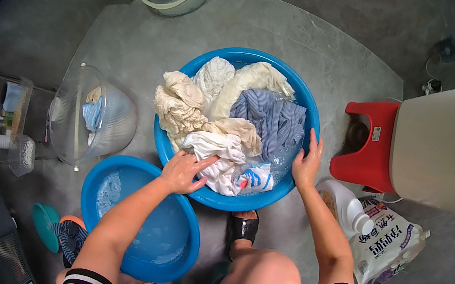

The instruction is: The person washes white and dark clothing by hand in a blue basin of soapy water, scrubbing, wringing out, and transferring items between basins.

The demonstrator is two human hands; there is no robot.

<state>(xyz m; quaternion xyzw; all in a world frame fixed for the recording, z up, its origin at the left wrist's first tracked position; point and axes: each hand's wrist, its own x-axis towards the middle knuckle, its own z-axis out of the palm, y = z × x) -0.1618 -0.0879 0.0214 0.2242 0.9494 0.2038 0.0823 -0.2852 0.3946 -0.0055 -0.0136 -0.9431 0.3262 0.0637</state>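
Note:
Before me a large blue plastic basin (224, 204) holds wet clothes in water. My left hand (184, 172) lies at its near-left rim, fingers spread against a white cloth (219, 149), the thumb apart near the rim. My right hand (307, 167) grips the right rim, thumb on the inner side. A blue ribbed garment (264, 119) lies on the right side, partly under water. Cream cloths (180, 102) are heaped at the left, with white cloth (214, 76) and an off-white garment (254, 80) at the back. A white cloth with blue print (257, 179) floats at the front.
A second blue basin (161, 229) of sudsy water stands near-left. Left are a clear bucket (118, 119) with cloths and a wall rack (20, 128). A red-and-beige SUPOR appliance (438, 147), white jug (343, 205) and printed bag (390, 250) are right. Another bucket (181, 5) stands behind.

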